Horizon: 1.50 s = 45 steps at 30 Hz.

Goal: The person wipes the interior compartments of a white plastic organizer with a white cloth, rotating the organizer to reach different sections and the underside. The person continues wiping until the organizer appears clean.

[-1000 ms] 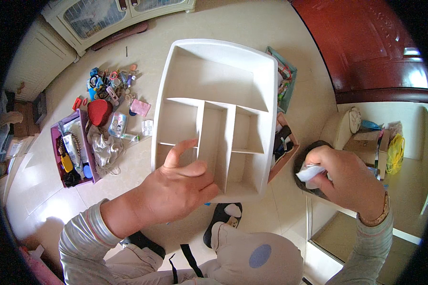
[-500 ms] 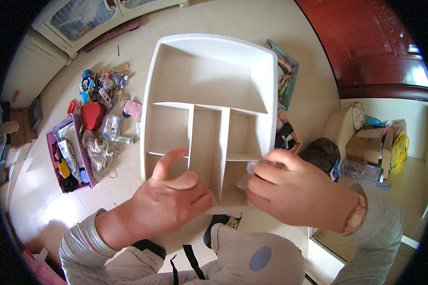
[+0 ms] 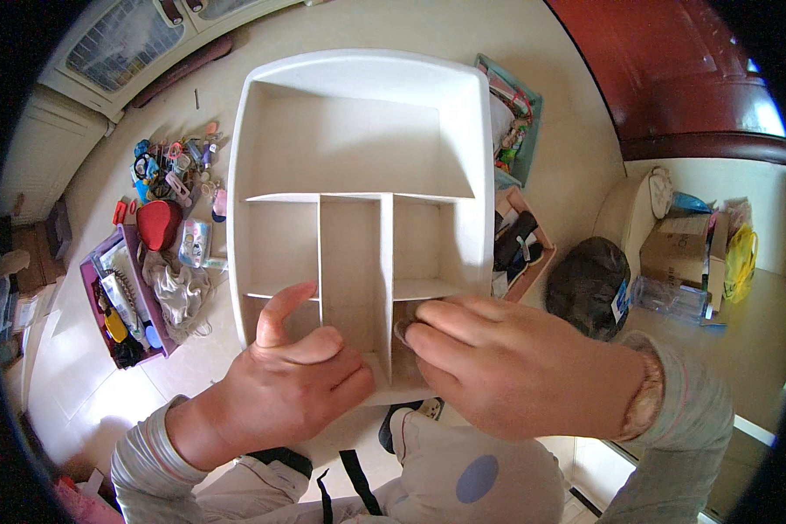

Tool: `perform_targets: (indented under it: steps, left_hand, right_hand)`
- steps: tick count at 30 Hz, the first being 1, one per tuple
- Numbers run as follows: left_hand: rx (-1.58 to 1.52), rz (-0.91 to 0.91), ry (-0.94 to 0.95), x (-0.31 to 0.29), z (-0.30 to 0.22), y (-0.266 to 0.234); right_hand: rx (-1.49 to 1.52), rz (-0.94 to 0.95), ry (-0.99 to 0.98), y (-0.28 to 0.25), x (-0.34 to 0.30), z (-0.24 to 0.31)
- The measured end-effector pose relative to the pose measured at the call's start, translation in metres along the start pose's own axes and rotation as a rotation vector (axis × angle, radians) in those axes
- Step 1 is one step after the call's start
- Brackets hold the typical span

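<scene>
A white organizer tray point(image 3: 355, 131) with one wide far compartment and several smaller near ones is tilted up in front of me. My left hand point(image 3: 288, 375) grips its near left edge, the index finger bent over the near left compartment and the other fingers curled. My right hand point(image 3: 515, 362) reaches into the near right compartment with its fingers pinched together. A small, crumpled, greyish wad point(image 3: 402, 328), perhaps a wipe, shows at those fingertips; most of it is hidden by the hand. The tray's compartments hold nothing that I can see.
Left on the floor lie a purple basket point(image 3: 131, 249) of odds and ends, a red heart-shaped case point(image 3: 158, 224) and small hair accessories point(image 3: 176, 166). Right are a teal basket point(image 3: 528, 144), a pink box point(image 3: 533, 271), a dark round bag point(image 3: 589, 286) and a cardboard box point(image 3: 675, 249).
The tray has shifted left and a little nearer in view. My right hand has moved left and down, its fingers deeper into the near right compartment. The left hand keeps its grip.
</scene>
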State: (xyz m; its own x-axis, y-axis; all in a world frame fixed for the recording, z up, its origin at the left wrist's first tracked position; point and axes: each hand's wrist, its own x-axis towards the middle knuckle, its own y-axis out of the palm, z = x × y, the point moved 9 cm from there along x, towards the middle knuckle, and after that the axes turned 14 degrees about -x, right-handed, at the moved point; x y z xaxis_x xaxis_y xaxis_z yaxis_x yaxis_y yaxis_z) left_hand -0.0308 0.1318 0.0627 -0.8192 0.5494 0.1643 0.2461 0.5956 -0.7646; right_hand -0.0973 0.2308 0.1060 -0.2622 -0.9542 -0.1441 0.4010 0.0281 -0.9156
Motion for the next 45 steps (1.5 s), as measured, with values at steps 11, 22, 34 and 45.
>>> perform_targets:
  steps: [11, 22, 34, 45]
  left_hand:
    - [-0.035, -0.043, 0.007, -0.002, 0.003, -0.001]
    - [-0.183, -0.218, 0.055, -0.010, 0.008, -0.010]
    - [-0.348, -0.357, 0.099, -0.008, 0.014, -0.023]
    - [-0.215, -0.141, 0.076, -0.006, 0.006, -0.014]
  right_hand:
    - [-0.188, 0.414, -0.136, 0.047, 0.005, 0.017]
    - [0.062, 0.477, 0.017, 0.007, -0.008, 0.019]
    - [0.174, -0.308, -0.077, 0.003, -0.005, 0.040]
    - [-0.276, 0.157, -0.003, 0.011, -0.084, 0.014]
